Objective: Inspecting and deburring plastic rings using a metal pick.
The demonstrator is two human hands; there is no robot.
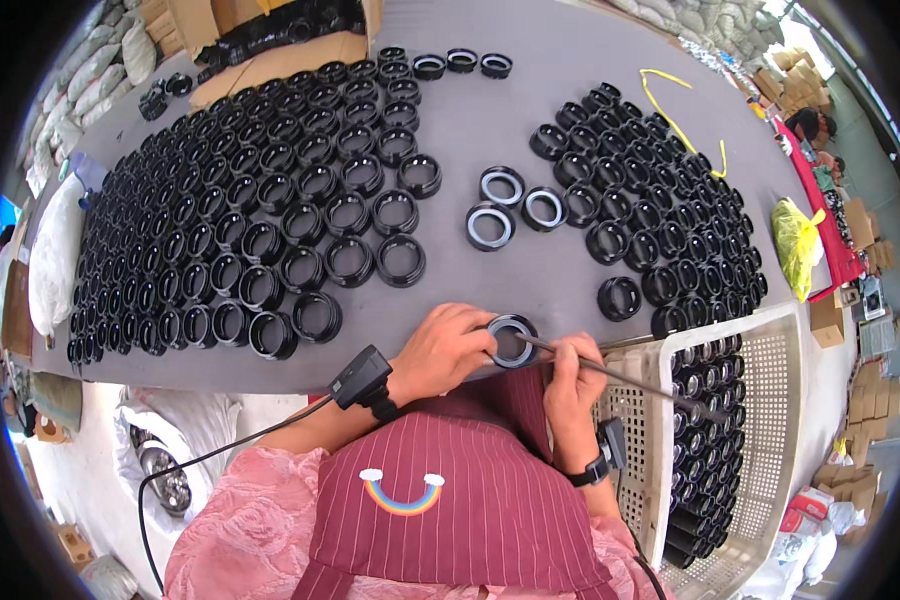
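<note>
Near the front edge of the table, my left hand (446, 346) pinches a black ring (514, 320) with a pale inner lip. My right hand (572, 376) is closed around a long thin dark rod (635, 382). One end of the rod reaches to the held ring, and the other sticks out to the right over a crate. Whether its tip touches the ring's inside I cannot tell. Just beyond my hands, three more black rings with pale inner lips stand close together, the nearest ring (472, 228) among them.
Rows of black rings (348, 212) cover the table's left side, and another group (610, 242) fills the right. A pale plastic crate (785, 400) of black parts stands at my right. Behind lie an open cardboard box (195, 25), a yellow strip (665, 110) and a yellow bag (796, 245).
</note>
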